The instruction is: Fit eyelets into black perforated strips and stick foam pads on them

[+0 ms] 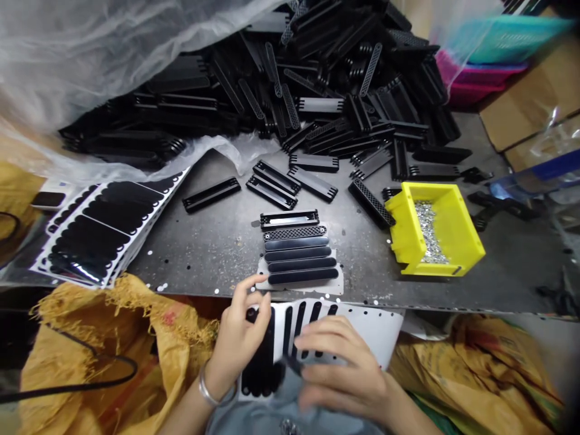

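My left hand (242,335) is over the left part of a white sticker sheet (376,332) on my lap, its thumb and forefinger apart and nothing seen between them. The sheet carries long black strip stickers with rounded ends. Lower over the sheet, my right hand (342,365) is blurred and bent around one end of a black strip sticker (292,364). Just beyond the hands, on the bench edge, several black bars (301,264) lie in a neat stack of rows. Behind their smooth faces are a mesh-faced bar (294,233) and a hollow-side-up bar (290,219).
Loose black bars (272,187) and a large heap (317,78) fill the back, partly under plastic sheeting (113,54). A yellow bin (469,241) of small metal parts stands right. Sticker sheets (109,223) lie left; woven sacks (489,368) hang below the bench.
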Demonstrator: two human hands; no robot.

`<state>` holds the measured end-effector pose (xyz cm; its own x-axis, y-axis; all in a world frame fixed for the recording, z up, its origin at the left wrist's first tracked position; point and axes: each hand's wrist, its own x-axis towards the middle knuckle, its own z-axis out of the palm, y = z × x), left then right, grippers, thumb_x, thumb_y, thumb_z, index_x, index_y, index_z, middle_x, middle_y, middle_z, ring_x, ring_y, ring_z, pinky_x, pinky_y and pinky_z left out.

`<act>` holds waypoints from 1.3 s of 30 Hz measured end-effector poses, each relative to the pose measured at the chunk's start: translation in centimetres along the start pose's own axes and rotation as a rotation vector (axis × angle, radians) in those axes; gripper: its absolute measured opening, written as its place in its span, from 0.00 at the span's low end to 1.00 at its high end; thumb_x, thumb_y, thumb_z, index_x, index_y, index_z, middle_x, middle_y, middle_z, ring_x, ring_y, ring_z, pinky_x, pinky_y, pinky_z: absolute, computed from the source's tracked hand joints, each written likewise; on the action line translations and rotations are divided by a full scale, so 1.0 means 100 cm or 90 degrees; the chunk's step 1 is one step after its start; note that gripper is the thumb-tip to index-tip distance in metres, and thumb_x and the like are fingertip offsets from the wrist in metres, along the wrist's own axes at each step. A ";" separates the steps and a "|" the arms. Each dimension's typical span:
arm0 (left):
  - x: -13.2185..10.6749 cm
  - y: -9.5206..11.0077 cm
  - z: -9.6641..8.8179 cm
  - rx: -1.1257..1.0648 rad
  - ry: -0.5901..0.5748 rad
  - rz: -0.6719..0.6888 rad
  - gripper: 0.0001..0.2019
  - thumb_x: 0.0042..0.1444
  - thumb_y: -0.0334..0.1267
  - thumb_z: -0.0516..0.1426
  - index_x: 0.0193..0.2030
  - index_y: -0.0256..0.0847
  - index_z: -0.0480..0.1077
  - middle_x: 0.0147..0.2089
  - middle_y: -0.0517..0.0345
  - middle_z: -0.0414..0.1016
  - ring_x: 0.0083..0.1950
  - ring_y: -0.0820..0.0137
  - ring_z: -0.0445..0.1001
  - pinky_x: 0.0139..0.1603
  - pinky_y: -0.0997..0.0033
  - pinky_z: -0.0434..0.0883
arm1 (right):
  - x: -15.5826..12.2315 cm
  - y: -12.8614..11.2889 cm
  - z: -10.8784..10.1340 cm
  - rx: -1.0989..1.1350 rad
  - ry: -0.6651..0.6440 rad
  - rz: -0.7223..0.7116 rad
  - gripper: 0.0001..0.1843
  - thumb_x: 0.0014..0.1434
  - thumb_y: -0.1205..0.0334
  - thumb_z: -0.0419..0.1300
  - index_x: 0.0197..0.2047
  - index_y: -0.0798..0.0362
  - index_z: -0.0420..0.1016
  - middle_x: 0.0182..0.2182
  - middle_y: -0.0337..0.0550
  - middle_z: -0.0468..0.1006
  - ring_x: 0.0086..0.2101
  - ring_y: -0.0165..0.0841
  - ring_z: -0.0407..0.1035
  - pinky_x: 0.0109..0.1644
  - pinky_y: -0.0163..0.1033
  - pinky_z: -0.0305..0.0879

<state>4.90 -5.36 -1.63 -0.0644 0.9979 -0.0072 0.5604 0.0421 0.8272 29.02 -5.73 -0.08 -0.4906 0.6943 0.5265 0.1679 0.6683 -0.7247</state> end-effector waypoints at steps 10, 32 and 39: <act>0.093 0.033 0.015 0.321 -0.154 0.369 0.64 0.44 0.70 0.68 0.78 0.32 0.48 0.74 0.27 0.57 0.75 0.37 0.56 0.75 0.35 0.51 | -0.002 0.006 -0.035 0.420 0.145 0.401 0.10 0.65 0.64 0.67 0.49 0.46 0.74 0.43 0.42 0.71 0.25 0.24 0.72 0.22 0.28 0.73; 0.104 -0.006 -0.016 0.070 -0.032 -0.005 0.14 0.71 0.43 0.53 0.49 0.49 0.81 0.46 0.57 0.83 0.53 0.60 0.74 0.61 0.52 0.61 | 0.121 0.095 -0.002 -0.129 -0.085 0.045 0.10 0.71 0.66 0.60 0.50 0.50 0.82 0.45 0.46 0.82 0.46 0.36 0.77 0.52 0.47 0.77; 0.109 -0.002 -0.008 0.029 -0.032 -0.037 0.14 0.70 0.43 0.54 0.44 0.51 0.83 0.45 0.60 0.85 0.52 0.60 0.75 0.63 0.50 0.58 | 0.128 0.102 0.003 -0.140 -0.131 0.035 0.09 0.71 0.65 0.60 0.49 0.50 0.82 0.44 0.47 0.81 0.45 0.36 0.75 0.50 0.45 0.75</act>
<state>3.38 5.43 -1.45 -0.0571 0.9948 -0.0842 0.5934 0.1017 0.7984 24.19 9.82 -0.87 -0.6349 0.6774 0.3715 0.3690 0.6883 -0.6245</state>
